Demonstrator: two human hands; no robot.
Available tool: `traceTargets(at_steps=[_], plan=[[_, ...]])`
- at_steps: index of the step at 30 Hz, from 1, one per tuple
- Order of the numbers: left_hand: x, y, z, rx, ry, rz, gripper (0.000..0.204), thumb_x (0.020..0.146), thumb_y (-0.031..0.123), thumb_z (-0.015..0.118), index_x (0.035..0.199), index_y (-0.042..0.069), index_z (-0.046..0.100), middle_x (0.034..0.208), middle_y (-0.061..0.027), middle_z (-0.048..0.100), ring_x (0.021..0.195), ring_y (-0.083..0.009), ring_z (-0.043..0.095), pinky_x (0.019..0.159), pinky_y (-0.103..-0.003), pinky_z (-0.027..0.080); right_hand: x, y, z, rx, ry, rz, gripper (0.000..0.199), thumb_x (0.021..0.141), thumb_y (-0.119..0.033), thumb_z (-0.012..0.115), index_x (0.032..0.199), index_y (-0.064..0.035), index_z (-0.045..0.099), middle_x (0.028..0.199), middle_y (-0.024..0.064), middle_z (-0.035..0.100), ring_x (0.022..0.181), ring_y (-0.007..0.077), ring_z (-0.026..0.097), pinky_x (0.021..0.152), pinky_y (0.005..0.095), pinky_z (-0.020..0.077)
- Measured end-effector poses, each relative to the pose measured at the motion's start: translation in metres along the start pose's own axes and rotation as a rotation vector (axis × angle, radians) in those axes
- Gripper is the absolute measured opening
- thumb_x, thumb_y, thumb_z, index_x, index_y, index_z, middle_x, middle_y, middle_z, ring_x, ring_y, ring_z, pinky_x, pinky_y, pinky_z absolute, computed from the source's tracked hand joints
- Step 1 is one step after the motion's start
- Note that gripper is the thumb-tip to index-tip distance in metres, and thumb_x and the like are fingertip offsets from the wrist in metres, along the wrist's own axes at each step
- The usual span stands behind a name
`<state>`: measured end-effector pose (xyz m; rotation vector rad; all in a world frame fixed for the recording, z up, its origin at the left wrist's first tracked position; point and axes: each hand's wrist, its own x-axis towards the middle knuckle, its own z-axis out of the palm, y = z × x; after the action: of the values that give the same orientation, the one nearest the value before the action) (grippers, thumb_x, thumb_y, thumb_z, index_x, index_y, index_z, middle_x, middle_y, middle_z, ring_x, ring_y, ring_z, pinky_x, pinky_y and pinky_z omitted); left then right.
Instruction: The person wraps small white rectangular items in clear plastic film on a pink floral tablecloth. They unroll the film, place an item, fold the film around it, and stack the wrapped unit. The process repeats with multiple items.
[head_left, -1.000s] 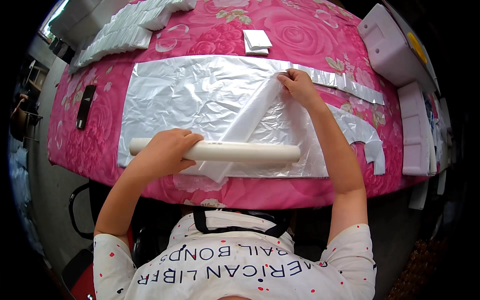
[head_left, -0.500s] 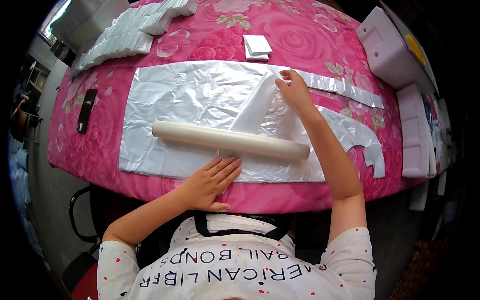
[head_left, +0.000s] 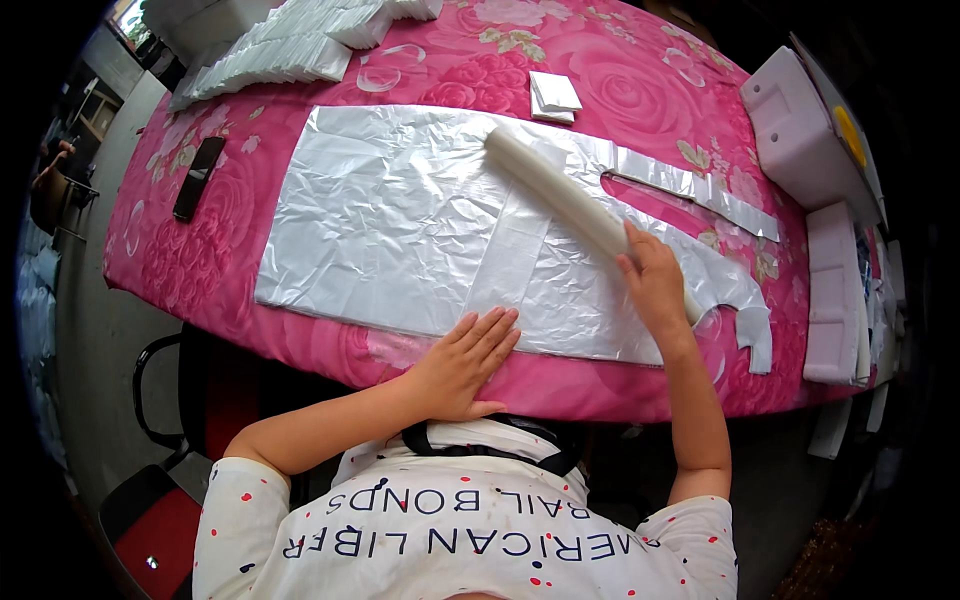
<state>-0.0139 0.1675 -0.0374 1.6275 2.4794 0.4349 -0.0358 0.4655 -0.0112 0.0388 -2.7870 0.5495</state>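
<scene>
Silvery plastic sheet (head_left: 375,215) spread out mid-frame; left hand (head_left: 467,362) flat, empty; right hand (head_left: 655,277) grips white cylindrical roll (head_left: 560,192); white folded packets (head_left: 275,58) piled, apparently done, upper left.

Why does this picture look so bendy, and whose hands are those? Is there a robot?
No robot here! Those are a person's own bare hands. A wide fisheye camera on their head looks down, so straight edges bend.

The right hand holds a long white roll. The left hand lies spread at the near edge of the shiny plastic sheeting.

Under it is a pink flowery tablecloth. Also on the table are folded white packets and a flat dark object.
</scene>
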Motion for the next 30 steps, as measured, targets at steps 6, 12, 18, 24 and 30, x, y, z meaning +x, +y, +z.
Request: traceTargets(at_steps=[6,12,18,24,30], plan=[[0.005,-0.032,-0.023,-0.091,-0.065,0.204,0.083,0.082,0.056,0.046,0.137,-0.002,0.028,0.146,-0.0189,0.022,0.137,-0.0306,0.018,0.11,-0.044,0.013,-0.007,0.037,-0.03,0.163,-0.022,0.273,0.045,0.083,-0.009,0.059,0.127,-0.0077,0.05,0.114,0.0134,0.058,0.106,0.0252,0.053,0.089,0.0328,0.0408],[0.006,-0.011,-0.003,-0.07,-0.028,0.105,0.079,0.08,0.054,0.048,0.136,0.0,0.032,0.144,-0.018,0.026,0.135,-0.0303,0.023,0.11,-0.045,0.014,-0.037,-0.033,-0.018,0.187,-0.278,-0.203,0.048,0.072,-0.005,0.066,0.119,-0.0091,0.056,0.109,0.0092,0.059,0.099,0.0286,0.054,0.088,0.0381,0.0408],[0.005,0.007,0.002,-0.053,-0.037,0.033,0.078,0.079,0.052,0.05,0.135,0.002,0.034,0.145,-0.0166,0.026,0.135,-0.0299,0.022,0.11,-0.043,0.013,0.003,-0.037,0.011,0.11,-0.121,-0.297,0.048,0.07,-0.003,0.065,0.117,-0.0107,0.057,0.108,0.0064,0.06,0.099,0.0262,0.055,0.088,0.038,0.04],[0.004,0.0,0.001,-0.094,-0.061,0.115,0.073,0.08,0.045,0.054,0.136,0.002,0.034,0.145,-0.0157,0.026,0.136,-0.0285,0.022,0.111,-0.043,0.014,0.085,-0.014,0.053,0.004,0.099,-0.359,0.046,0.071,-0.005,0.066,0.116,-0.0111,0.058,0.109,0.0055,0.059,0.103,0.0256,0.054,0.091,0.0383,0.04],[-0.011,-0.028,-0.013,-0.233,-0.056,0.312,0.056,0.078,0.025,0.063,0.125,0.001,0.045,0.137,-0.0137,0.04,0.128,-0.0272,0.037,0.106,-0.04,0.03,0.087,-0.028,0.045,-0.149,0.117,-0.429,0.043,0.073,-0.002,0.062,0.116,-0.002,0.056,0.123,0.0124,0.051,0.119,0.0288,0.043,0.1,0.0386,0.0357]])
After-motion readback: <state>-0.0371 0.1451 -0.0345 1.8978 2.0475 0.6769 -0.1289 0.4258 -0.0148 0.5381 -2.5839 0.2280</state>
